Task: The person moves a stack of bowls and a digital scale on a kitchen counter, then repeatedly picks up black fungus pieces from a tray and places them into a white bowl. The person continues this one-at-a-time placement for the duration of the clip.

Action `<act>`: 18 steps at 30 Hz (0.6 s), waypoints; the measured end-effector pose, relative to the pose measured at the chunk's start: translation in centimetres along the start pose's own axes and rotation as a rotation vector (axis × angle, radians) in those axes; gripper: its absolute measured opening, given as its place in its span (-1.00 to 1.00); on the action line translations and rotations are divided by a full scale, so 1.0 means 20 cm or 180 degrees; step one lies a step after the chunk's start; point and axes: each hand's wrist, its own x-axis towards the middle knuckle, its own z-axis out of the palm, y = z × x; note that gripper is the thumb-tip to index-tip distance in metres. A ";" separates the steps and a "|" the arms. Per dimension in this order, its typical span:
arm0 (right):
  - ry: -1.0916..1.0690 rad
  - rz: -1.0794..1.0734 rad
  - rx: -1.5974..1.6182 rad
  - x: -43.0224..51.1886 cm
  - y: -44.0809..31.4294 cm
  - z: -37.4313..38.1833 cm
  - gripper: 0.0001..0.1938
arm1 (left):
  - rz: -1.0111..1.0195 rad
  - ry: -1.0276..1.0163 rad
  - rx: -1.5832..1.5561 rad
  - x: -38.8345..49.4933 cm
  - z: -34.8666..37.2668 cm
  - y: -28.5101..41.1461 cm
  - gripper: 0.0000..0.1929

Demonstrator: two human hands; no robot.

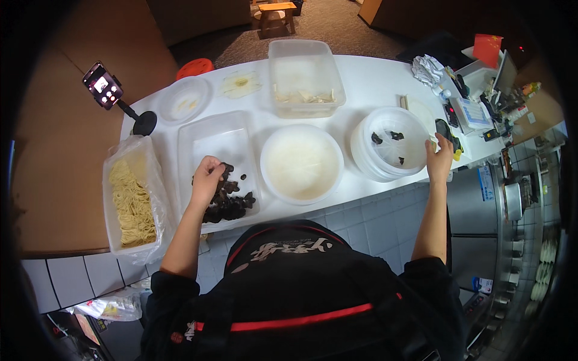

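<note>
My left hand (208, 179) pinches a piece of black wood ear fungus (227, 169) over a clear rectangular plastic tub (212, 140). More dark fungus pieces (223, 210) are heaped at that tub's near end. My right hand (439, 158) is at the right rim of a stack of round white plastic tubs (370, 169), its thumb and fingers apart. Whether it touches the rim is hard to tell. Three small dark fungus pieces (397, 135) lie apart in the top tub. Between my hands stands a round white tub (301, 164) with pale, cloudy contents.
Yellow noodles (131, 203) fill a plastic-lined bin (108, 216) at left. Behind stand a phone on a stand (144, 122), a shallow round tub (169, 106) and a deep clear bin (307, 58) holding pale strips. Small items and a crumpled cloth (427, 70) crowd the right end.
</note>
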 end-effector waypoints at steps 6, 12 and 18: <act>-0.1499 -0.0117 0.2871 -0.20 -0.64 0.01 -0.82 | -0.0197 -0.0254 -0.1564 -0.11 0.15 0.25 -0.94; -0.2593 -0.0326 0.3852 -0.48 -1.21 0.08 -0.73 | -0.0251 -0.0859 -0.1551 -0.21 0.40 0.39 -0.93; -0.3027 0.0711 0.4486 -0.53 -1.20 0.16 -0.90 | -0.0347 -0.1033 -0.1356 -0.25 0.46 0.37 -0.87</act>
